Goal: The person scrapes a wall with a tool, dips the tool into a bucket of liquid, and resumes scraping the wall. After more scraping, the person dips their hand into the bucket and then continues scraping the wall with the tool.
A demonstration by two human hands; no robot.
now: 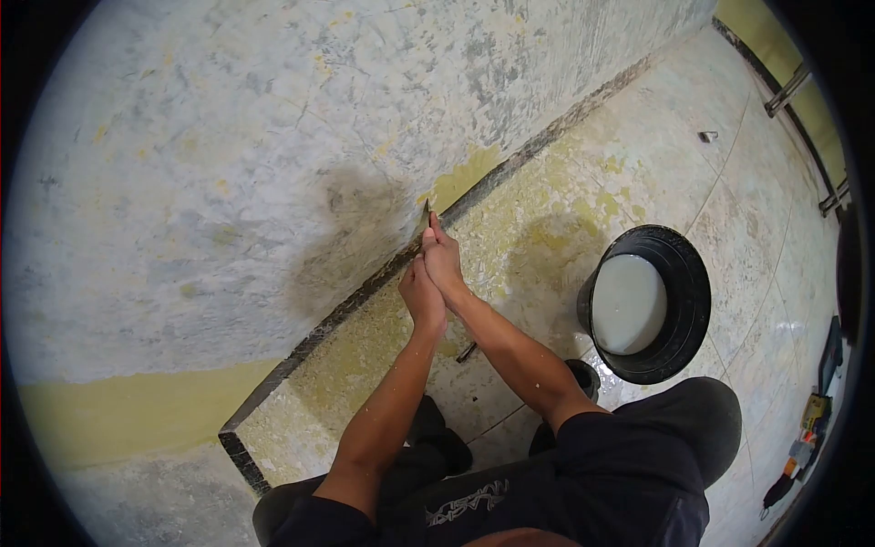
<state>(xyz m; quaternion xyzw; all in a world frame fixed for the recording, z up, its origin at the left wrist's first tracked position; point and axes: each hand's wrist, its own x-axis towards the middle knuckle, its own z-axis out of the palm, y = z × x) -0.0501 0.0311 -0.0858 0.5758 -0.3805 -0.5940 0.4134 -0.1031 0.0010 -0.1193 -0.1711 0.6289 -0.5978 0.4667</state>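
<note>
Near the foot of the wall, my right hand is closed around a scraper, whose thin blade touches the wall beside a strip of yellow paint. My left hand is closed too, pressed against the right hand just below it; whether its fingers grip the handle is hidden. Dark edging runs along the wall's base under both hands. Yellow paint flakes lie scattered over the floor beside them.
A black bucket holding whitish liquid stands on the floor to the right. A small dark tool lies between my forearms. Several tools lie at the far right. A small metal object is farther back on the tiles.
</note>
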